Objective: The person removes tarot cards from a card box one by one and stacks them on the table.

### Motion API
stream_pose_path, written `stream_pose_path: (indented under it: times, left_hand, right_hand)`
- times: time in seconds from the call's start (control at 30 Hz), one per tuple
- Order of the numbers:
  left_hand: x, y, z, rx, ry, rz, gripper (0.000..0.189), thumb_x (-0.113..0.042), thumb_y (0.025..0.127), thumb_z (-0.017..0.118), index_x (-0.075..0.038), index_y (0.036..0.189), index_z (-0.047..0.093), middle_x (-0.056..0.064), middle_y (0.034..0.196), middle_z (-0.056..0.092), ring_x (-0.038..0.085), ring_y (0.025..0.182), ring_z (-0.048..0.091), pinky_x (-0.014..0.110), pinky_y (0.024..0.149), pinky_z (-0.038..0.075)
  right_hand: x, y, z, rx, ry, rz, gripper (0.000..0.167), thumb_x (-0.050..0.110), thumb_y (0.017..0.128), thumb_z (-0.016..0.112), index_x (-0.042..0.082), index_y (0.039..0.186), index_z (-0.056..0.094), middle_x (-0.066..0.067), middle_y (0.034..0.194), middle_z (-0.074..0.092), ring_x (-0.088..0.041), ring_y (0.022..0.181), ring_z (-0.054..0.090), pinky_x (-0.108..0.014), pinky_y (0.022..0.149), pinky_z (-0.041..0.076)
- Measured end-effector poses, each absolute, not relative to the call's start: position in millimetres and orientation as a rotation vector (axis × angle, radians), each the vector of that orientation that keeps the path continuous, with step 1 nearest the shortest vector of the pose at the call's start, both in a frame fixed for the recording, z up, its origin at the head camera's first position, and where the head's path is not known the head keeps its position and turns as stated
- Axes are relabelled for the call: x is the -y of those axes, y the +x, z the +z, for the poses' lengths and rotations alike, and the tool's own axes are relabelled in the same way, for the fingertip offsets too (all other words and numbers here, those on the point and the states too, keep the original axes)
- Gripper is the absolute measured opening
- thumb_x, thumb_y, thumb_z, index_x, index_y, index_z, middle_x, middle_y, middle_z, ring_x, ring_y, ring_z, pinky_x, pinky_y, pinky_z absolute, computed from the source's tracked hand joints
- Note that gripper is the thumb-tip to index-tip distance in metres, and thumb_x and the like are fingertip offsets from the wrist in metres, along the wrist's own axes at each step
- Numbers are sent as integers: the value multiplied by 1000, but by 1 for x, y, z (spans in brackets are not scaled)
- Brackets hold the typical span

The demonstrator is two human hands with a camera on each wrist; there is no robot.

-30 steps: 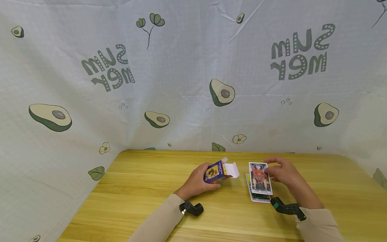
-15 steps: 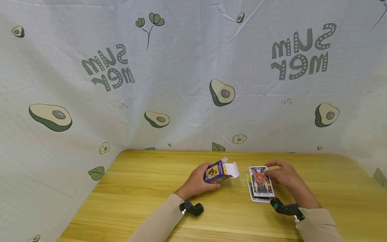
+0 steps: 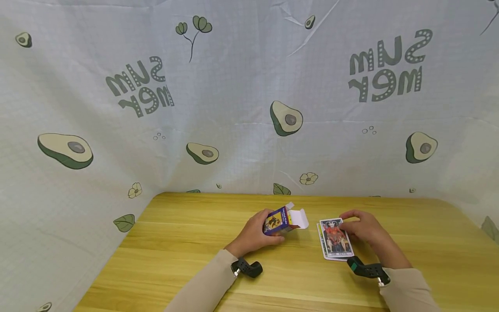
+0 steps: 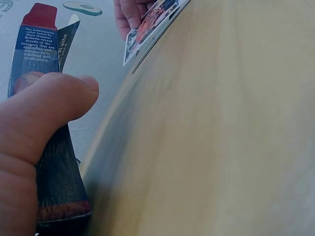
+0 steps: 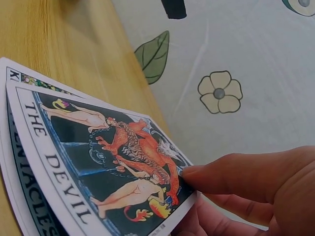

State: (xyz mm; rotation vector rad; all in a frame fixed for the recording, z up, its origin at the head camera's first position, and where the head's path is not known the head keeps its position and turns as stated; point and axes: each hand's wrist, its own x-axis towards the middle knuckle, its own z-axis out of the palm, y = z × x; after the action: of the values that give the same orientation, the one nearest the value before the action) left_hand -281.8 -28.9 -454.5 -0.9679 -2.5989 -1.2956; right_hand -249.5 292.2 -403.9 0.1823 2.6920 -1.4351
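**Glossy white-bordered DEVIL card pinched over a pale yellow wood-grain desk**

From where I stand, the desk runs back to a thin white cloth that hangs behind it and round its left side, slightly creased, printed with halved avocados, leaves, small flowers and the word SUMMER in grey-green, its letters mirrored. On the desk's far half, the person's two forearms reach in, wearing beige sleeves, a black plastic wrist mount on the left and another on the right.

The DEVIL card is in the right hand. The thumb presses on the picture near the figure's horned head, at the card's upper right, and the other fingers tuck beneath; the lettered end points back toward the person. Under it lies a second white-bordered card, mostly covered, a strip of its left side showing. I cannot tell whether the two touch along their whole faces.

Nearby, to the left, the left hand grips a small purple cardboard box, thumb on the near side, fingers round the far one. The box's end flaps stand open, facing the cards.
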Motion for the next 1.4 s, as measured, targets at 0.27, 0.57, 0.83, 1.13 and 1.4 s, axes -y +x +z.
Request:
stream_pose_path:
  times: [0.27, 0.57, 0.83, 1.13, 1.4]
  left_hand:
    - [31, -280, -454, 2601, -986, -1289, 66, -43, 78, 78, -15, 130, 49, -5, 109, 56, 7, 92, 53, 22, 79, 46]
    - [33, -280, -456, 2592, -1006, -1295, 67, -43, 77, 78, -13, 130, 49, -5, 109, 57, 7, 92, 53, 22, 78, 46]
    - [33, -280, -457, 2591, -1006, -1293, 65, -42, 77, 78, -15, 128, 49, -5, 108, 57, 7, 92, 52, 22, 79, 46]
    - [30, -283, -455, 2594, -980, -1257, 65, -43, 76, 79, -14, 128, 50, -5, 107, 56, 7, 91, 51, 22, 77, 45]
    - [28, -287, -455, 2593, -966, -1266, 66, -42, 77, 79, -14, 128, 50, -5, 107, 56, 8, 92, 52, 22, 78, 45]
  right_hand:
    - [-288, -244, -406, -2726, 190, -1387, 41, 12, 88, 64, -10, 121, 52, -20, 94, 63, -23, 73, 54, -30, 61, 46]
    - [-284, -242, -408, -2751, 201, -1370, 39, 10, 89, 64, -12, 119, 53, -20, 92, 63, -21, 71, 55, -31, 60, 47]
    - [-282, -240, -408, -2740, 206, -1366, 39, 11, 89, 63, -11, 118, 52, -18, 89, 62, -21, 71, 54, -31, 60, 47]
    - [-285, -248, -410, -2761, 195, -1324, 38, 14, 89, 64, -10, 117, 54, -16, 87, 60, -21, 72, 53, -31, 61, 47]
    - [-289, -256, -410, -2755, 187, -1324, 38, 14, 88, 65, -9, 117, 54, -14, 86, 60, -22, 71, 52, -31, 60, 46]
